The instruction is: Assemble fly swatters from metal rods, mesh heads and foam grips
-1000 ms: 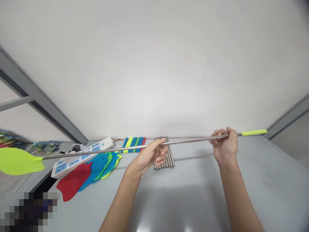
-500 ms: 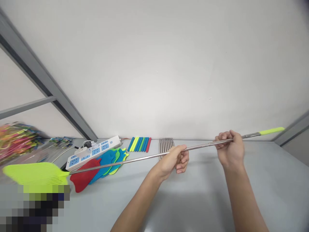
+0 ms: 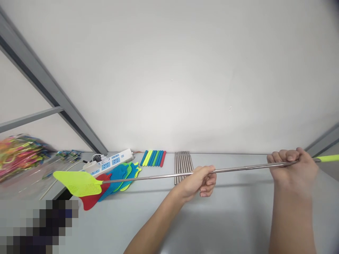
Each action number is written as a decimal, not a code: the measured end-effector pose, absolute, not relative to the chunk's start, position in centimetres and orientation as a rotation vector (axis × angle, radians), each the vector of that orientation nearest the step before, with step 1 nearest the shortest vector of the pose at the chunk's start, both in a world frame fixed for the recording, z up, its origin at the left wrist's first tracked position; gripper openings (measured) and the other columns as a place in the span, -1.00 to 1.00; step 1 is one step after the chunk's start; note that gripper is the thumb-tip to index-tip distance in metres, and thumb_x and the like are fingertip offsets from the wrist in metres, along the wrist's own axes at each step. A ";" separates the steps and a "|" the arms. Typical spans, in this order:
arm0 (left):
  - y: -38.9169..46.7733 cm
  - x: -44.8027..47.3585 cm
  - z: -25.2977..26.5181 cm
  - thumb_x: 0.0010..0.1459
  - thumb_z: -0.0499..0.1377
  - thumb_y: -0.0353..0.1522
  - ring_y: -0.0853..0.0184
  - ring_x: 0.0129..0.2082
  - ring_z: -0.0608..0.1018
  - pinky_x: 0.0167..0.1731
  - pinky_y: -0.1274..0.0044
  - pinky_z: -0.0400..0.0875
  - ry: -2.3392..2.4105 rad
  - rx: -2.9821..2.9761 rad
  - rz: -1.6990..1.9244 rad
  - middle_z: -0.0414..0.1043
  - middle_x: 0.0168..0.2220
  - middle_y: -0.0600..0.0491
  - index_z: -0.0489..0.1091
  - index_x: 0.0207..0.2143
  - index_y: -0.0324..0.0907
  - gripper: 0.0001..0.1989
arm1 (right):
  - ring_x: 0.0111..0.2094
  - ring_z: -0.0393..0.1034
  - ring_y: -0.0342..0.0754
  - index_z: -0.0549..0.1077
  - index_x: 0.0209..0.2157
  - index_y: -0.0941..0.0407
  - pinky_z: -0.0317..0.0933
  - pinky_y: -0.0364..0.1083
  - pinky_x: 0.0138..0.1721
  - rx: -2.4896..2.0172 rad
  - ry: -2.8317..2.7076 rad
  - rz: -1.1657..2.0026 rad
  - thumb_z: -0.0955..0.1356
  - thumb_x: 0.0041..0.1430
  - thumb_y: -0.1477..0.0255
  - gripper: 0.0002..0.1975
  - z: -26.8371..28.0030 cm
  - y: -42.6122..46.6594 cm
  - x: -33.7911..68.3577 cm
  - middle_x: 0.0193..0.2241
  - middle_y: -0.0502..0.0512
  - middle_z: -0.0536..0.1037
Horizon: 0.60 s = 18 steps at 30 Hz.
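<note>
A fly swatter (image 3: 156, 176) with a long telescopic metal rod stretches across the view above the table. Its yellow-green perforated head (image 3: 79, 183) is at the left, and its yellow-green handle (image 3: 329, 158) runs out of view at the right. My left hand (image 3: 200, 181) is closed around the middle of the rod. Near the handle end, my right hand (image 3: 293, 165) has its fingers wrapped over the rod. Beneath the swatter's head lie loose swatter heads: a red one (image 3: 91, 201), blue ones (image 3: 116, 176) and some green and yellow, overlapping.
A white power strip (image 3: 124, 155) with plugs lies behind the loose heads. Coloured handle sleeves (image 3: 153, 158) and several metal rods (image 3: 182, 162) sit in rows near the wall. Bagged colourful items (image 3: 21, 153) are at the far left. Grey frame posts (image 3: 53, 84) flank the table (image 3: 225, 218).
My right hand has moved right along with the handle, which now leaves the view. The swatter's head has shifted right, over the red head. My left hand has moved slightly right and down.
</note>
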<state>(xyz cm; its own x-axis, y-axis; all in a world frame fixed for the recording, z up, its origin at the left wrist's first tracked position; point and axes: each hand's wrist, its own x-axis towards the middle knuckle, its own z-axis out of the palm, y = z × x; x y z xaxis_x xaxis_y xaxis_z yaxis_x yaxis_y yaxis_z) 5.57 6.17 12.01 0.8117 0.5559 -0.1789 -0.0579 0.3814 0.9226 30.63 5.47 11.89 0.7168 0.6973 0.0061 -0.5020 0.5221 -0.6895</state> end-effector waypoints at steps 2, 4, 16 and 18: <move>5.9 6.1 11.9 0.07 -0.12 -0.18 0.55 -0.82 0.02 -0.73 0.60 -0.13 0.486 1.116 0.405 -0.16 -0.81 0.25 -0.03 -0.71 -0.18 -0.62 | -0.78 -0.08 -0.24 0.06 -0.85 0.14 -0.29 -0.07 -0.71 -0.719 -0.292 0.708 0.11 -0.06 0.54 -0.66 12.0 5.2 31.2 -0.82 -0.01 -0.02; 5.6 6.6 11.7 0.06 -0.12 -0.17 0.55 -0.81 0.01 -0.73 0.60 -0.12 0.472 1.110 0.398 -0.15 -0.81 0.25 -0.01 -0.71 -0.18 -0.62 | -0.79 -0.07 -0.25 0.07 -0.85 0.15 -0.31 -0.08 -0.71 -0.718 -0.295 0.670 0.10 -0.08 0.56 -0.67 12.0 4.9 31.7 -0.82 -0.01 -0.02; 5.5 6.9 10.8 0.01 -0.02 -0.17 0.54 -0.76 0.06 -0.67 0.60 -0.01 0.612 1.175 0.659 -0.04 -0.78 0.23 0.09 -0.68 -0.20 -0.66 | -0.79 -0.03 -0.27 0.08 -0.84 0.14 -0.41 -0.04 -0.68 -0.708 -0.337 0.633 0.12 -0.12 0.56 -0.71 11.1 4.8 33.6 -0.80 -0.02 -0.01; 5.7 6.8 10.9 0.02 -0.03 -0.21 0.53 -0.76 0.10 -0.68 0.61 0.00 0.621 1.154 0.736 -0.01 -0.78 0.22 0.12 -0.64 -0.20 -0.71 | -0.81 -0.09 -0.29 0.05 -0.85 0.14 -0.45 -0.04 -0.68 -0.714 -0.301 0.648 0.11 -0.13 0.53 -0.70 10.7 4.7 34.4 -0.82 -0.04 -0.08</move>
<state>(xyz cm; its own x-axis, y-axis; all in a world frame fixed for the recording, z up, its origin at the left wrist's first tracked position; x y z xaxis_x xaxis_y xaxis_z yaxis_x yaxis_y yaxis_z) 6.79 5.65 10.87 0.6173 0.7843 -0.0617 -0.1925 0.2266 0.9548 34.43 4.65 10.68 0.7657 0.6419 0.0401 -0.4446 0.5733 -0.6882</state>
